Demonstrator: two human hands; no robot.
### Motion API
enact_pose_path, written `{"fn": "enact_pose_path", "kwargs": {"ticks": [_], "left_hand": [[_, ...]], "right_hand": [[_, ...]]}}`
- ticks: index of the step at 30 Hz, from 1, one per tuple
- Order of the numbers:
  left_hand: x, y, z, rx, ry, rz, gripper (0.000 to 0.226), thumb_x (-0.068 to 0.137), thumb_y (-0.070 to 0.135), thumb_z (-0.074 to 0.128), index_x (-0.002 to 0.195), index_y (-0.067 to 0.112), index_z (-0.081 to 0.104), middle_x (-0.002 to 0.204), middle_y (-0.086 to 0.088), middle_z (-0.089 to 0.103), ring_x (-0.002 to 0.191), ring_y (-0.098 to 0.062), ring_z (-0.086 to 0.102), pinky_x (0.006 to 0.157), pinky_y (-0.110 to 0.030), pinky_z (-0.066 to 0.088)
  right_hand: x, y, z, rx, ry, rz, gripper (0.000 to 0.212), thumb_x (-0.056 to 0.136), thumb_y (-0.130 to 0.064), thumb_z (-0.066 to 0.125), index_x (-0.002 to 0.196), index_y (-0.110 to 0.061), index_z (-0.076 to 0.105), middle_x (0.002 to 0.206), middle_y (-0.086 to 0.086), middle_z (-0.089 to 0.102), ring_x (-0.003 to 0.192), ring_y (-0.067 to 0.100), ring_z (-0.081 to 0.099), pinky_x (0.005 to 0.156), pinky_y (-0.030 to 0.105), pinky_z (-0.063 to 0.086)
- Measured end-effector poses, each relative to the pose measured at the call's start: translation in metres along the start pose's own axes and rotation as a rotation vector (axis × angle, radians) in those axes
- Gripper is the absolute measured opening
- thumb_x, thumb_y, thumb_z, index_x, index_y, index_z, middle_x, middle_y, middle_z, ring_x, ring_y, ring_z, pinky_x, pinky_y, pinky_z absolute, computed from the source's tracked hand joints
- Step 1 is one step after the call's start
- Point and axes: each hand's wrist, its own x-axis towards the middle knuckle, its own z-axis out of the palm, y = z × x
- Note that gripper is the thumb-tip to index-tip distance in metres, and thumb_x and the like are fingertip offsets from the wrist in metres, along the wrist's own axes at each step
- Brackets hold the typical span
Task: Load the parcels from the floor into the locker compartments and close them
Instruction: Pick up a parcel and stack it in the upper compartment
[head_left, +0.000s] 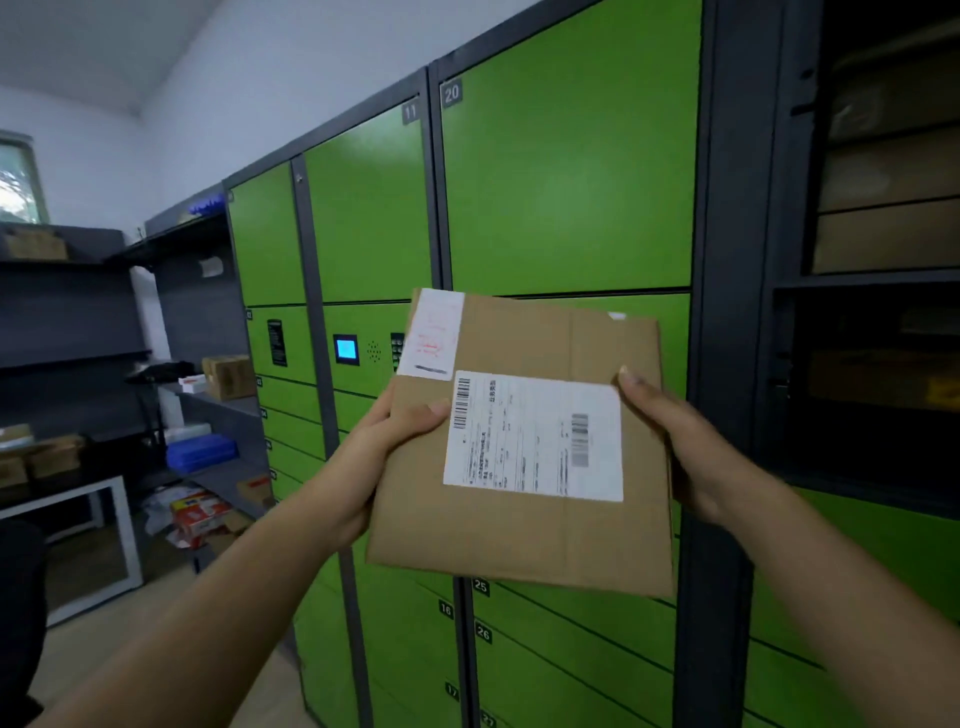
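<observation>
**Item: parcel**. Flat, rectangular, plain brown corrugated cardboard with a matt face and a vertical fold seam right of centre. It is held in the air, tilted slightly clockwise, in front of the locker bank.
- Large shipping label: white, smooth paper, with barcodes at its 9 and 3 o'clock edges; the fine print is too small to read.
- Small label: white with faded red print, at the parcel's 11 o'clock corner.

**Left hand**. It is at the parcel's 9 o'clock edge. The thumb lies across the front face, its tip touching the large label's edge. The fingers are hidden behind the cardboard, so the hand grips the parcel by that edge.

**Right hand**. It is at the parcel's 3 o'clock edge. The thumb presses the front face just beside the large label's 1 o'clock corner. The fingers are behind the cardboard, out of sight, so this hand also grips the parcel.

**Locker bank.** Glossy green sheet-metal doors sit in a dark grey frame. All the doors behind the parcel are closed. Numbers 11, 20, 25 and 26 are legible.
- Touch screen: small, glowing blue, at 9 o'clock from the parcel's top.
- Open compartments: at 3 o'clock in the view, with dark interiors and brown cartons dimly visible inside.

**Shelving**. Dark grey, at 9 o'clock in the view. It carries a cardboard box and a blue plastic case.
</observation>
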Motion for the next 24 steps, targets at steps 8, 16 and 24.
{"fn": "enact_pose_path", "kwargs": {"ticks": [8, 16, 24], "left_hand": [[0.013, 0.015, 0.008, 0.484, 0.264, 0.035, 0.058, 0.082, 0.071, 0.068, 0.121, 0.028, 0.066, 0.099, 0.006, 0.081, 0.086, -0.016, 0.079, 0.069, -0.032, 0.060], [0.008, -0.007, 0.038, 0.073, 0.347, 0.004, 0.098, 0.076, 0.080, 0.060, 0.156, 0.031, 0.031, 0.140, -0.004, 0.057, 0.120, -0.030, 0.064, 0.104, -0.057, 0.053], [0.015, -0.012, 0.051, -0.178, 0.142, 0.045, 0.061, 0.092, 0.057, 0.067, 0.146, 0.038, 0.045, 0.128, 0.000, 0.074, 0.115, -0.029, 0.072, 0.098, -0.058, 0.056]], "right_hand": [[-0.003, 0.019, 0.011, 0.410, 0.126, -0.105, 0.064, 0.081, -0.053, 0.080, 0.134, -0.020, 0.064, 0.122, 0.014, 0.074, 0.110, 0.039, 0.072, 0.087, 0.055, 0.060], [-0.011, 0.015, 0.018, 0.704, 0.324, -0.084, 0.079, 0.072, -0.053, 0.085, 0.139, -0.022, 0.056, 0.127, 0.009, 0.073, 0.114, 0.030, 0.071, 0.083, 0.046, 0.061], [-0.028, 0.018, 0.002, 0.604, 0.399, -0.077, 0.067, 0.079, -0.045, 0.081, 0.134, -0.019, 0.053, 0.127, 0.009, 0.065, 0.110, 0.027, 0.064, 0.074, 0.045, 0.059]]}}
